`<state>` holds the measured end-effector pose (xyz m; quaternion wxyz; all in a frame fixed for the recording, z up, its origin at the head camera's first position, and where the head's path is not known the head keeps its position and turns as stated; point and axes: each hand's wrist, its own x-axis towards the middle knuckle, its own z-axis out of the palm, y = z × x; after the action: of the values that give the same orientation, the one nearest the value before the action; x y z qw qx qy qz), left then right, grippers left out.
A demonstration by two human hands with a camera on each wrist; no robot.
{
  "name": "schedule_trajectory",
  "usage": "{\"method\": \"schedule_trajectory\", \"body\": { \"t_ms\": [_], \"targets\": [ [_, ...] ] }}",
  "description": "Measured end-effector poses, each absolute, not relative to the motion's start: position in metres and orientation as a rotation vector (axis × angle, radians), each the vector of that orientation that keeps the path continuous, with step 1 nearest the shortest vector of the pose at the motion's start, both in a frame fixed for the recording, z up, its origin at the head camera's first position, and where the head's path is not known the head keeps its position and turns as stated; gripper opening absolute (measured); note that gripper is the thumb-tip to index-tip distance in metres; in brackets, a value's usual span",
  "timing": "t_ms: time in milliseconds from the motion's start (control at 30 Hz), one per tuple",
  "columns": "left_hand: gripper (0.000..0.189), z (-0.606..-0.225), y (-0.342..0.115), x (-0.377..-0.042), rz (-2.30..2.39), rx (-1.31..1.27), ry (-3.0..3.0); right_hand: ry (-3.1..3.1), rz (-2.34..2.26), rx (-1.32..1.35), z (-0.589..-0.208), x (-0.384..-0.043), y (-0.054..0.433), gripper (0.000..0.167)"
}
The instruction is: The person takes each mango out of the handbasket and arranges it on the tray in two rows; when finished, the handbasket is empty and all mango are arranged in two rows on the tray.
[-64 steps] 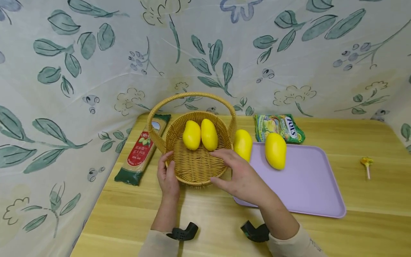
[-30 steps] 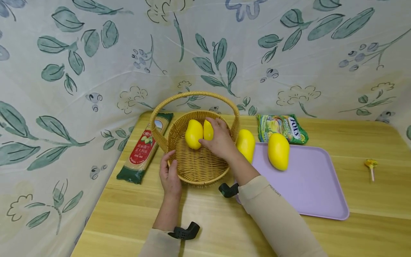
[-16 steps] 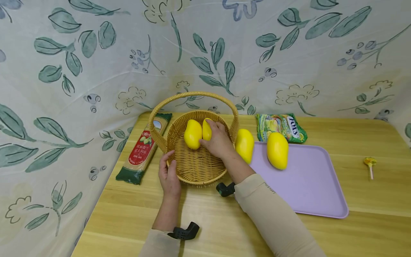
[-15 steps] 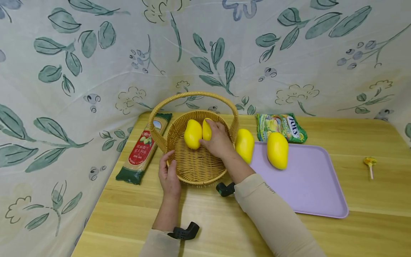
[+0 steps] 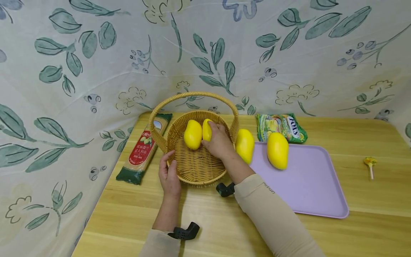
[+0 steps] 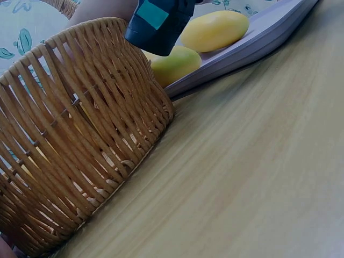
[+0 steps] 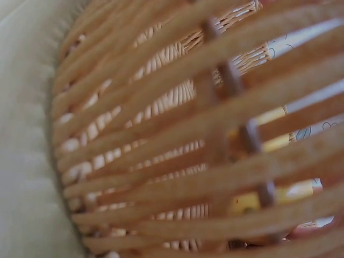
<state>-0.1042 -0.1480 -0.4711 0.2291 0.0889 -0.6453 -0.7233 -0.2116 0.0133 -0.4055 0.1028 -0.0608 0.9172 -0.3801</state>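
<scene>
A round wicker basket (image 5: 197,178) with a tall arched handle stands on the table, two yellow mangoes inside. My left hand (image 5: 170,180) grips its front left rim. Reaching over the front right of the rim, my right hand (image 5: 218,142) holds the right mango (image 5: 207,131) between thumb and fingers and covers much of it. The left mango (image 5: 193,135) lies close beside it. In the left wrist view the basket wall (image 6: 80,123) fills the left side. Basket strands (image 7: 177,118) fill most of the right wrist view, hiding the right hand's grip.
Right of the basket lies a lilac tray (image 5: 314,185), with one mango (image 5: 277,151) on it and another mango (image 5: 245,146) at its left edge. A candy bag (image 5: 281,128) lies behind. A pasta packet (image 5: 142,150) is at left, a lollipop (image 5: 370,164) far right.
My right hand has moved from above the basket's front right rim into the basket and taken hold of the right mango. In the last half second it shifts only slightly; the left hand stays put.
</scene>
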Motion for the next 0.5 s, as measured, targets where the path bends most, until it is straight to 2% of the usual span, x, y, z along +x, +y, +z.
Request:
{"method": "schedule_trajectory", "body": {
  "t_ms": [500],
  "targets": [
    [0.036,-0.4699,-0.1484,-0.1043,-1.977,0.233,-1.793,2.672,-1.340,-0.211,-0.4041,-0.2103,0.0168,0.086]
  ]
}}
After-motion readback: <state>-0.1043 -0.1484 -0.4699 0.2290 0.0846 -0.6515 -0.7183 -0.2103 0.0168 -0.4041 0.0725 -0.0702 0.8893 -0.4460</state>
